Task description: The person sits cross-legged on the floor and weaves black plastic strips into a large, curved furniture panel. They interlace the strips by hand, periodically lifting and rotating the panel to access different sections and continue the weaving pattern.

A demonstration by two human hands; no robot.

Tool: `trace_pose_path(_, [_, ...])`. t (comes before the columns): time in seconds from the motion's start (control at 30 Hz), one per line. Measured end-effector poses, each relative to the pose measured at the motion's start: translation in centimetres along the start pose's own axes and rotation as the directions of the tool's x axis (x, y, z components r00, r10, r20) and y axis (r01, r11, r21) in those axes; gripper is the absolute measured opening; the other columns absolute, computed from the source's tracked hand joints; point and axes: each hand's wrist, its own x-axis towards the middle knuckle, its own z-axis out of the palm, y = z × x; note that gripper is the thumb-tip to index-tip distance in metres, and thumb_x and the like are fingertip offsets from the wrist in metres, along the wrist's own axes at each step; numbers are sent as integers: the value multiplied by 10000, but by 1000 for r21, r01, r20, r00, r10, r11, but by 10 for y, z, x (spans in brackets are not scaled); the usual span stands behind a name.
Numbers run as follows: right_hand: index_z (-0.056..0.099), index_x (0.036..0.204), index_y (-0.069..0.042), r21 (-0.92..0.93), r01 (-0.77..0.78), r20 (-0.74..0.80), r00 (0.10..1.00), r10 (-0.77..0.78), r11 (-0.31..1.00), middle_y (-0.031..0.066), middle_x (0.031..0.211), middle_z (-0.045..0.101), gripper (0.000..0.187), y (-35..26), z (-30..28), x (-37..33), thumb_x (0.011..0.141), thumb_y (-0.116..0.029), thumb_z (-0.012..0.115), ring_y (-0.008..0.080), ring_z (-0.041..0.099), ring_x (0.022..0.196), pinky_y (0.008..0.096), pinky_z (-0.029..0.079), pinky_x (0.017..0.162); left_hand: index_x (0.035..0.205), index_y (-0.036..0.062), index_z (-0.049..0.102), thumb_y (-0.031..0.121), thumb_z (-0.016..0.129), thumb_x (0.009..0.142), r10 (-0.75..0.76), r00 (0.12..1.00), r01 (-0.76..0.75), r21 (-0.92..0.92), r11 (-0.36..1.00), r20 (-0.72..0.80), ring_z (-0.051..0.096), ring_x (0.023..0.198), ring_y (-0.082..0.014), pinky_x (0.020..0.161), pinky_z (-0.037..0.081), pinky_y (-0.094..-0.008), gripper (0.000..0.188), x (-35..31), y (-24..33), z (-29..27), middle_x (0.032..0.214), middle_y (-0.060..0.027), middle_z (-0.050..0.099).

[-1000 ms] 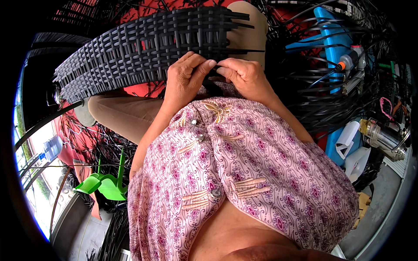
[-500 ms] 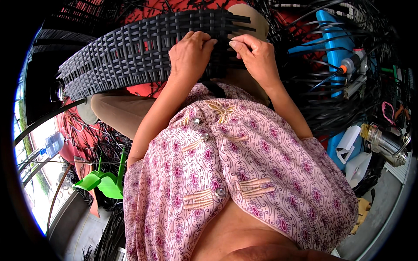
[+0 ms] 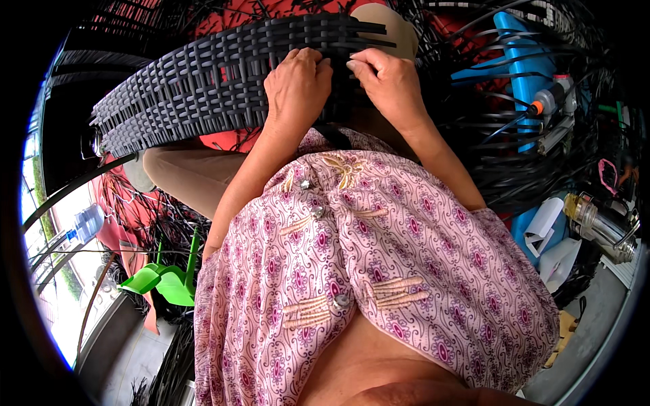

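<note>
A curved panel (image 3: 196, 81) woven from black plastic strips lies across my lap, with loose strip ends (image 3: 372, 34) sticking out at its right end. My left hand (image 3: 298, 88) is closed at the panel's right part, knuckles up, thumb pressed toward the fingers at the weave. Just right of it, my right hand (image 3: 389, 84) is closed in a pinch, its thumb and fingertips facing my left hand across a small gap. Whatever sits between those fingertips is lost against the dark weave behind.
Loose black strips (image 3: 494, 169) spread in tangles at the right, around a blue plastic stool (image 3: 521, 61). Upon it lies a tool with an orange collar (image 3: 537, 107). A glass bottle (image 3: 596, 223) rests at lower right. Left stand a green plastic item (image 3: 177, 284) and red cloth (image 3: 135, 196).
My right hand has shifted slightly left, nearer my left hand, and its fingers have curled in more. The left hand stays at the same part of the panel.
</note>
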Motion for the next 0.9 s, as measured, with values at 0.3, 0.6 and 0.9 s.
trace_pose_path(0.3, [678, 849, -47, -279, 180, 52, 984, -172, 943, 154, 747, 704, 148, -4, 24, -2, 895, -186, 701, 345, 689, 668, 447, 536, 619, 954, 33, 697, 193, 633, 926, 36, 999, -38, -70, 997, -26, 674, 842, -362, 731, 522, -438, 174, -6, -23, 2, 890, -152, 698])
trace_pose_path(0.6, [688, 868, -59, -348, 200, 272, 957, -105, 916, 151, 736, 694, 201, -2, 16, 25, 926, -251, 684, 353, 693, 707, 440, 539, 653, 1048, 12, 715, 213, 642, 934, 21, 1000, -21, -25, 999, 9, 683, 856, -356, 742, 534, -421, 242, -12, -19, -5, 904, -162, 702])
trace_pose_path(0.9, [636, 761, -52, -467, 242, 184, 967, -175, 851, 167, 626, 668, 165, -12, 25, 15, 890, -152, 662, 329, 710, 623, 432, 565, 587, 986, 5, 733, 172, 708, 885, 49, 999, -49, -192, 980, -3, 684, 770, -309, 707, 531, -381, 198, -11, -24, -5, 852, -147, 697])
